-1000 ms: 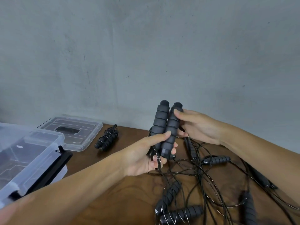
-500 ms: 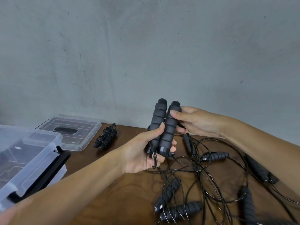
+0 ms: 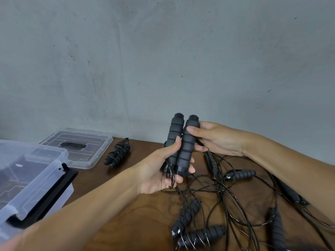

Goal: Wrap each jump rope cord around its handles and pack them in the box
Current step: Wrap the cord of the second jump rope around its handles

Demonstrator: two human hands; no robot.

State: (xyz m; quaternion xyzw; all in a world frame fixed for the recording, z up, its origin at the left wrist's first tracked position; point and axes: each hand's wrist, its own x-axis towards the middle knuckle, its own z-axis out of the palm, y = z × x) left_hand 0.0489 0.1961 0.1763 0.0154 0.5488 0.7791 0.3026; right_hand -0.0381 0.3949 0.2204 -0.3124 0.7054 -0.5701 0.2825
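Left edge: open box (image 3: 32,176), lid (image 3: 79,147) behind it.
Mid-table: bare wood (image 3: 112,180), one wrapped rope (image 3: 117,154).
Right: tangled cords and handles (image 3: 226,205) cover table.

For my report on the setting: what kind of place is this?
Probably a plain indoor workroom or storage corner: a dark brown wooden table pushed against a bare grey concrete wall, with a clear plastic storage box for packing.
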